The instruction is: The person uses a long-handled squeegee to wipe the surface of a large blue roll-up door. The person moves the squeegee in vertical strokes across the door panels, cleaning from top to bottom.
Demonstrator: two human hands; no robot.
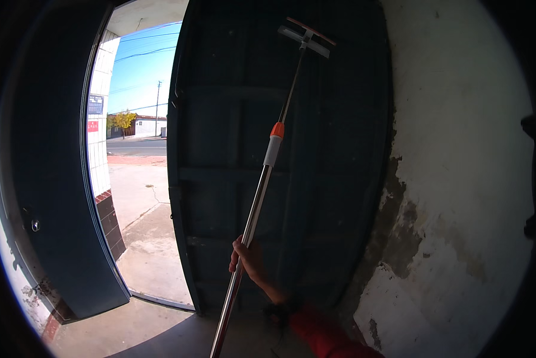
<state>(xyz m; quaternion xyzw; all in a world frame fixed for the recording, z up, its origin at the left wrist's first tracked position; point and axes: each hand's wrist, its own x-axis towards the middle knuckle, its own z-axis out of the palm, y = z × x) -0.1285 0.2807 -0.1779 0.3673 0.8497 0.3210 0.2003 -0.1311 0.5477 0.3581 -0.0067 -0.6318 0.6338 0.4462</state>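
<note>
My right hand [248, 260] grips the shiny metal pole [253, 209] of a long-handled squeegee, low on the shaft. The arm wears a red sleeve and comes in from the bottom edge. The pole has an orange and grey collar [274, 143] partway up. Its flat wiper head [307, 37] rests high against a dark blue metal door leaf [327, 149]. My left hand is out of sight.
A second dark door leaf [53, 179] stands open at the left. Between them the doorway [140, 179] shows a concrete step, pavement, a road and distant buildings. A stained, peeling white wall [459, 179] runs along the right. Concrete floor lies below.
</note>
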